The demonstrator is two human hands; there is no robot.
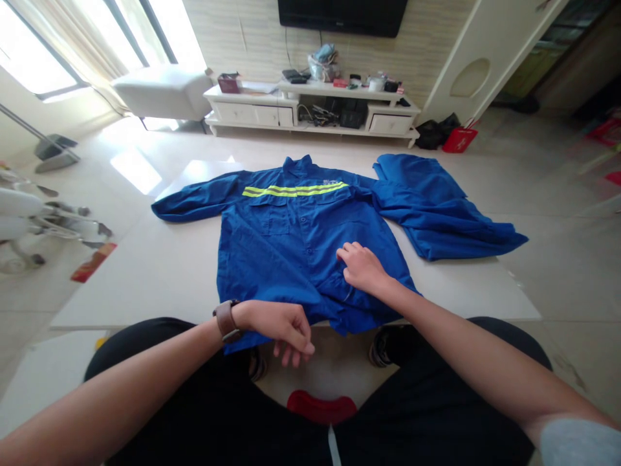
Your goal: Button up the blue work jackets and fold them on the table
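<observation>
A blue work jacket [272, 259] with a yellow-and-grey reflective stripe lies spread front up on a white table [160, 278], its collar at the far side. Its lower edge hangs over the near table edge. My left hand [284, 327], below a brown wristwatch, is over that lower edge with its fingers curled; whether it holds anything is hidden. Over the jacket's lower right front is my right hand [361, 265], fingers bent together, close to the cloth; any cloth in it cannot be made out. More folded blue cloth [431, 200] lies at the right, beside the jacket's sleeve.
Beyond the table stands a white TV cabinet [252, 113] with items on top, below a black television [342, 14]. A white bench [160, 87] is by the window. A red object [321, 408] lies on the floor between my legs.
</observation>
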